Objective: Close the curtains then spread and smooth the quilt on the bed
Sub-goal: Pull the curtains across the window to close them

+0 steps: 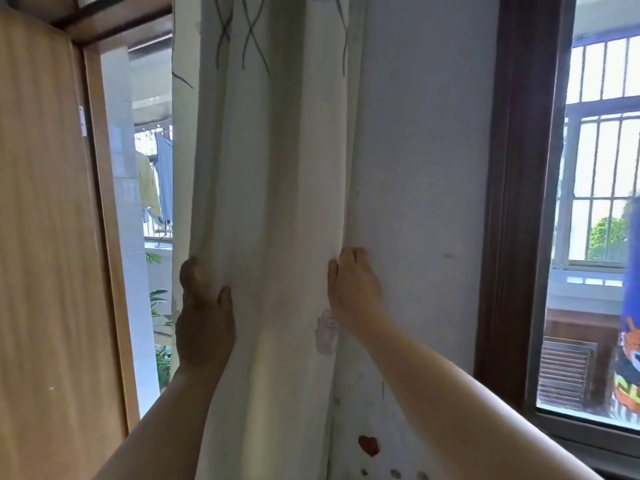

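A pale cream curtain with thin dark line patterns near its top hangs in gathered folds straight ahead. My left hand grips its left edge, fingers curled around the fabric. My right hand holds its right edge, pressed close to the white wall. Both arms reach up from the bottom of the view. The bed and the quilt are out of sight.
A wooden door stands at the left beside an open doorway to a balcony with hanging laundry and plants. At the right, a dark-framed window shows bars outside. A colourful blue cloth hangs at the far right edge.
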Tool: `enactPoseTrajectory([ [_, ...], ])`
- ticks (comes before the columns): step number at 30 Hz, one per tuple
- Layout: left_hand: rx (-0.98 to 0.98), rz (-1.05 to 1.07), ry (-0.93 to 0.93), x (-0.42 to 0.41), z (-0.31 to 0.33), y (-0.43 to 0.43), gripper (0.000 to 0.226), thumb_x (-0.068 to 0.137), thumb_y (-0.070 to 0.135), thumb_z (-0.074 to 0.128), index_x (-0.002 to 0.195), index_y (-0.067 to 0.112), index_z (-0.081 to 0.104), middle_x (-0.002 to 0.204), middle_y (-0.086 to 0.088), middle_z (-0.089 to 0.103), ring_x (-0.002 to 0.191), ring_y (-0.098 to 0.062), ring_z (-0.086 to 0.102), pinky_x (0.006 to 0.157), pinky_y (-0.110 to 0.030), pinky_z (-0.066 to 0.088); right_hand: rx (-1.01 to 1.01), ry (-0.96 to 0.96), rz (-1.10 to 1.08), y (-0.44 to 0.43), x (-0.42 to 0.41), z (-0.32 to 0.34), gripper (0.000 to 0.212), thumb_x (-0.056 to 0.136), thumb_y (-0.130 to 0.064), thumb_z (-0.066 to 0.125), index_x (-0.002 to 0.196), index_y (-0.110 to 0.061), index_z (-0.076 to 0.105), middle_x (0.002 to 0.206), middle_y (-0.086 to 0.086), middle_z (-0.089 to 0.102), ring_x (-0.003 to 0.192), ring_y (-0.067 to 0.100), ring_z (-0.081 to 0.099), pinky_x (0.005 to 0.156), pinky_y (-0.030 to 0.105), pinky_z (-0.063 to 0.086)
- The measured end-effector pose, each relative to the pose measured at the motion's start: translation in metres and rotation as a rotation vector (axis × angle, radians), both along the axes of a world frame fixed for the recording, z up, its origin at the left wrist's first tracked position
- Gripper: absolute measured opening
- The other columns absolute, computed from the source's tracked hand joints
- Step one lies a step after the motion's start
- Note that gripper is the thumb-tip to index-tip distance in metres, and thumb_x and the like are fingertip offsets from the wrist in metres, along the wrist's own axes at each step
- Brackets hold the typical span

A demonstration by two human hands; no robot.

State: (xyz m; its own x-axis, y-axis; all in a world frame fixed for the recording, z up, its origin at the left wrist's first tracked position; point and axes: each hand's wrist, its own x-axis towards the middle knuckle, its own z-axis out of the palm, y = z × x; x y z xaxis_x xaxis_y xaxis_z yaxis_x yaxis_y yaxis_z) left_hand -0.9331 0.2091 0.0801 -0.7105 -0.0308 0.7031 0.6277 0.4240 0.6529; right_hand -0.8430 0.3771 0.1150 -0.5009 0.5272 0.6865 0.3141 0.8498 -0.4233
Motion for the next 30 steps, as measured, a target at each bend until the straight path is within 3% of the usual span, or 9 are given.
enactPoseTrajectory([
  [2, -0.096, 0.003, -0.049, -0.004, 0.000, 0.003, 0.062, 0.099, 0.025, 0.044, 0.149, 0.021, 0.008, 0.106, -0.017, 0.064, 0.080, -0.039, 0.065, 0.074, -0.045, 0.052, -0.031, -0.045, 0.010, 0.002, -0.003, -0.002, 0.028, 0.098, -0.018, 0.034, 0.122, -0.007, 0.042, 0.124, 0.013, 0.046, 0.105, 0.032, 0.052, 0.080, 0.036, 0.044],
  [5, -0.311, 0.051, -0.151, -0.012, 0.003, 0.007, 0.034, 0.101, 0.020, 0.037, 0.132, 0.008, 0.034, 0.107, -0.019, 0.065, 0.092, -0.040, 0.065, 0.082, -0.048, 0.051, -0.001, -0.116, 0.021, 0.003, -0.014, -0.001, 0.028, 0.096, -0.010, 0.035, 0.122, -0.007, 0.044, 0.129, 0.012, 0.041, 0.103, 0.034, 0.054, 0.081, 0.040, 0.046],
  [7, -0.405, 0.099, -0.156, -0.019, 0.006, 0.005, 0.027, 0.098, 0.016, 0.042, 0.122, 0.006, 0.038, 0.104, -0.016, 0.064, 0.092, -0.038, 0.065, 0.082, -0.047, 0.052, 0.035, -0.179, 0.014, 0.002, -0.025, 0.003, 0.030, 0.095, -0.007, 0.036, 0.122, -0.006, 0.047, 0.134, 0.010, 0.036, 0.104, 0.034, 0.056, 0.084, 0.043, 0.047],
  [12, -0.366, 0.138, -0.176, -0.032, 0.005, -0.012, 0.020, 0.097, 0.011, 0.039, 0.115, 0.002, 0.039, 0.101, -0.021, 0.062, 0.092, -0.044, 0.062, 0.084, -0.053, 0.051, 0.159, -0.240, 0.036, -0.012, -0.056, 0.002, 0.033, 0.094, -0.005, 0.036, 0.124, -0.006, 0.049, 0.130, 0.010, 0.041, 0.114, 0.028, 0.050, 0.093, 0.037, 0.047],
  [20, -0.350, 0.192, -0.194, -0.027, 0.007, -0.004, 0.024, 0.095, 0.010, 0.039, 0.116, -0.002, 0.040, 0.107, -0.026, 0.059, 0.099, -0.049, 0.058, 0.082, -0.051, 0.046, 0.098, -0.209, 0.139, 0.000, -0.037, -0.001, 0.028, 0.097, -0.010, 0.036, 0.119, -0.003, 0.052, 0.122, 0.014, 0.047, 0.113, 0.031, 0.051, 0.090, 0.041, 0.048],
  [22, -0.286, 0.240, -0.141, -0.028, 0.001, 0.009, 0.035, 0.093, 0.018, 0.045, 0.120, -0.004, 0.039, 0.113, -0.028, 0.055, 0.104, -0.050, 0.053, 0.086, -0.052, 0.044, 0.059, -0.173, 0.142, 0.012, -0.020, -0.005, 0.026, 0.097, -0.018, 0.043, 0.115, -0.004, 0.053, 0.119, 0.013, 0.049, 0.109, 0.029, 0.052, 0.089, 0.039, 0.048],
  [25, -0.124, 0.207, -0.013, -0.002, 0.001, 0.039, 0.069, 0.086, 0.028, 0.053, 0.142, -0.001, 0.024, 0.138, -0.028, 0.038, 0.124, -0.047, 0.039, 0.104, -0.055, 0.034, -0.038, -0.032, 0.092, 0.031, 0.027, -0.006, 0.035, 0.097, -0.027, 0.045, 0.127, -0.011, 0.049, 0.130, 0.009, 0.051, 0.113, 0.029, 0.054, 0.093, 0.037, 0.046],
  [27, -0.064, 0.130, 0.103, 0.026, 0.008, 0.062, 0.080, 0.081, 0.026, 0.056, 0.146, 0.000, 0.017, 0.148, -0.024, 0.026, 0.134, -0.044, 0.027, 0.114, -0.054, 0.020, -0.042, 0.010, 0.054, 0.045, 0.059, -0.005, 0.038, 0.097, -0.029, 0.044, 0.132, -0.015, 0.047, 0.133, 0.006, 0.051, 0.115, 0.027, 0.055, 0.094, 0.037, 0.045],
  [30, -0.035, -0.005, 0.289, 0.075, 0.021, 0.100, 0.085, 0.074, 0.019, 0.061, 0.145, -0.005, 0.022, 0.147, -0.026, 0.027, 0.136, -0.044, 0.024, 0.116, -0.055, 0.010, 0.010, 0.061, -0.032, 0.064, 0.111, -0.003, 0.036, 0.097, -0.027, 0.045, 0.130, -0.014, 0.049, 0.130, 0.006, 0.053, 0.111, 0.027, 0.058, 0.090, 0.036, 0.046],
])
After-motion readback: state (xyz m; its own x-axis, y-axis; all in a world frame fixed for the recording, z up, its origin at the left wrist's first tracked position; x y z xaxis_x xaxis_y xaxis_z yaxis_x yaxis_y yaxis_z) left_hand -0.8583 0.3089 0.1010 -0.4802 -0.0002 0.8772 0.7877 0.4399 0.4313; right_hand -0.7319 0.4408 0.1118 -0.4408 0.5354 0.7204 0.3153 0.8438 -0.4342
